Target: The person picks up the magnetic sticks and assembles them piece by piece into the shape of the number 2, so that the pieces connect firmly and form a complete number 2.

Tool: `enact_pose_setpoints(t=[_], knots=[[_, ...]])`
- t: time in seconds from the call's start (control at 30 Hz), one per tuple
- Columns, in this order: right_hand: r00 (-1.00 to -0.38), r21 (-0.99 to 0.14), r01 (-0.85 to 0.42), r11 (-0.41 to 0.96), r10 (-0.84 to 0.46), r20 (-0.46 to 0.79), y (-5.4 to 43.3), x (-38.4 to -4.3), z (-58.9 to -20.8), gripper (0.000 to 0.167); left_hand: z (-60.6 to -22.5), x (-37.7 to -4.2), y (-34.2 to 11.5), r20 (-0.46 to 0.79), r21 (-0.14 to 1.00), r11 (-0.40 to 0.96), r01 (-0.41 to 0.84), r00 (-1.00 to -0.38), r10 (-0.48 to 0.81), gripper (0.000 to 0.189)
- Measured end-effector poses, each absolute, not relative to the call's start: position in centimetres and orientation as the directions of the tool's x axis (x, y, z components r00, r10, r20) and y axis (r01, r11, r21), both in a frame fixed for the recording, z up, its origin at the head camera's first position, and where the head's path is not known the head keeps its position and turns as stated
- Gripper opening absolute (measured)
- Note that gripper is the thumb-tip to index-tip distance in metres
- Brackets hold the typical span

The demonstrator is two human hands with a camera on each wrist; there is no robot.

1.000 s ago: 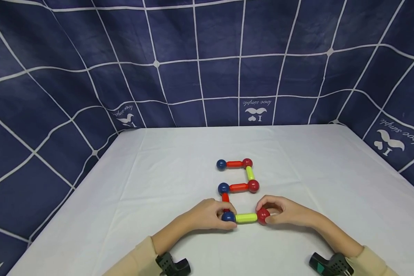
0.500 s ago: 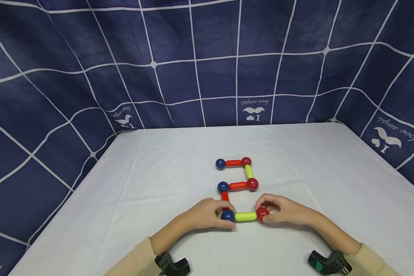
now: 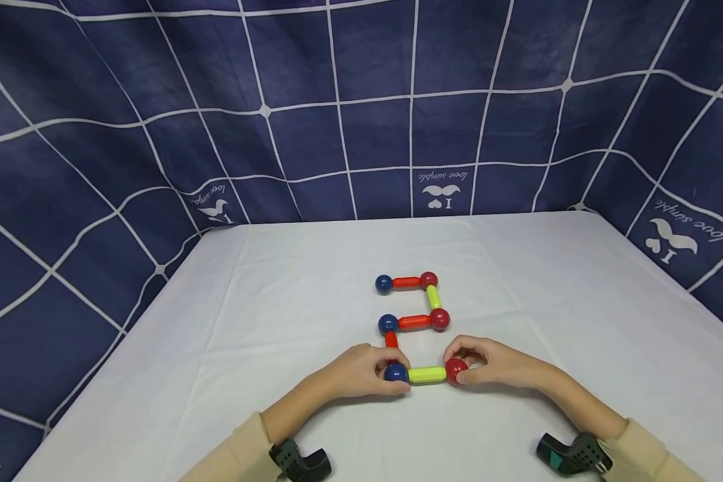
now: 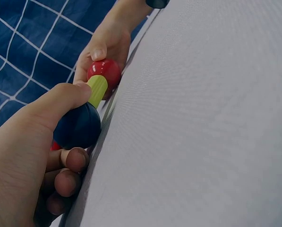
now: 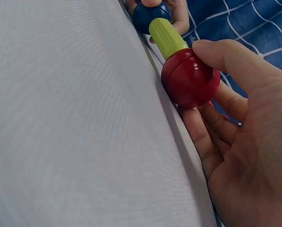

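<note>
A zigzag chain of coloured balls and rods lies on the white cloth. At its near end, my left hand point(image 3: 364, 372) grips a blue ball point(image 4: 77, 126) between thumb and fingers. My right hand point(image 3: 499, 363) holds a red ball point(image 5: 190, 78) the same way. Between these two balls runs a yellow-green rod point(image 3: 427, 375), joined to both. A red rod point(image 3: 391, 340) leads from the held blue ball to another blue ball point(image 3: 388, 325). From there a red rod point(image 3: 414, 323) reaches a red ball point(image 3: 440, 319).
Farther back, a yellow-green rod point(image 3: 434, 297), a red ball point(image 3: 429, 280), a red rod point(image 3: 406, 282) and a blue ball point(image 3: 383, 284) continue the chain. The white-covered table point(image 3: 277, 268) meets a dark blue checked curtain point(image 3: 373, 134) at the back and sides.
Both hands keep their hold on the two near balls. The whole scene shifts slightly up and left in the head view; the chain keeps its shape.
</note>
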State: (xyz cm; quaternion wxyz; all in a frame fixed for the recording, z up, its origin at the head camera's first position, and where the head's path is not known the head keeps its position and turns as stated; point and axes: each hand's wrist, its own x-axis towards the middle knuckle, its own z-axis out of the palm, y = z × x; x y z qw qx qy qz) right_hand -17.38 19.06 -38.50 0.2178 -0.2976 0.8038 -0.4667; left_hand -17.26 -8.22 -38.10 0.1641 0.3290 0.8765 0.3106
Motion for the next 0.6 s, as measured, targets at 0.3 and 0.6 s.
enact_pose_setpoints(t=[0.3, 0.6], knots=[[-0.73, -0.884, -0.261, 0.388, -0.678, -0.082, 19.12, -17.48, -38.54, 0.026, -37.99, -17.26, -8.16, -0.078, 0.651, 0.588, 0.48, -0.729, 0.68, 0.03], [-0.741, -0.886, -0.245, 0.393, -0.666, -0.09, 19.2, -17.46, -38.54, 0.026, -37.99, -17.38, -8.02, -0.091, 0.652, 0.601, 0.463, -0.738, 0.668, 0.029]])
